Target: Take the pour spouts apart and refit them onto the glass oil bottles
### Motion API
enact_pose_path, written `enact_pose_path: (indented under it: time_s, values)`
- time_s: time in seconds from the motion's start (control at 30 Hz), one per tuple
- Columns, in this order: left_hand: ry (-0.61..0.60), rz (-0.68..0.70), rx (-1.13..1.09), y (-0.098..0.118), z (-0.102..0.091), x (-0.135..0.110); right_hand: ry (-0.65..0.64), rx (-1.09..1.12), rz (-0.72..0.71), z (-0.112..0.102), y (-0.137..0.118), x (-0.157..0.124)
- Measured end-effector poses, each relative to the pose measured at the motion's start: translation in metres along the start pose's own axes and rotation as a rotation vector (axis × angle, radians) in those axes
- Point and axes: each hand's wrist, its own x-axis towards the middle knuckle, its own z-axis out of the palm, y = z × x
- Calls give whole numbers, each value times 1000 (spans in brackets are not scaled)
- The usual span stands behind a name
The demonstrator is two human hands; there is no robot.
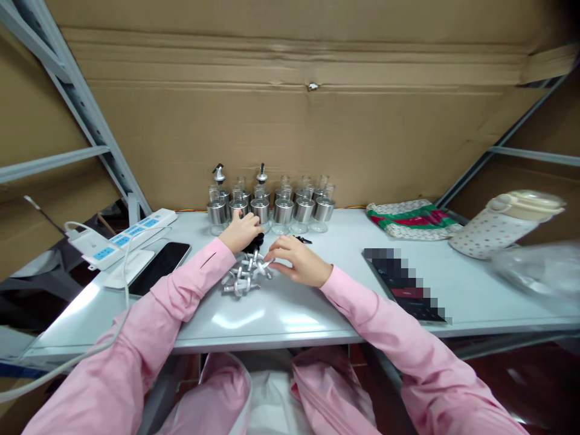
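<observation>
My left hand [243,232] reaches forward, fingers curled around the base of a glass and steel dispenser bottle [261,210] in the front row of several such bottles [283,208]. Black parts lie under that hand. My right hand [296,260] rests on the grey table [281,314], its fingertips pinched on one piece of a pile of small white and silver pourer spouts [244,277]. Two bottles at the back carry fitted spouts [218,174]. Both arms are in pink sleeves.
A white power strip [122,237] with its cable, a black phone [159,266] and a white pad lie at the left. A dark booklet [403,284], a red-green cloth [410,219], a dotted flask [502,225] and a clear bag lie right. Cardboard stands behind.
</observation>
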Motion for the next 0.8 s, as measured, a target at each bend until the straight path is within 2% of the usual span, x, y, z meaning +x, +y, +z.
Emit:
enact_pose_path:
  time_s: [0.27, 0.47, 0.6, 0.8]
  values:
    - [-7, 8, -36, 3, 0, -2, -143, -20, -3, 17, -4, 1]
    - [-32, 17, -67, -3, 1, -7, -237, 3, 46, 18, -5, 1]
    - [-52, 14, -100, -5, 2, -7, -235, 55, 75, 13, -7, 1]
    - [-36, -5, -124, -9, 2, -7, -137, 81, 90, 6, -8, 0]
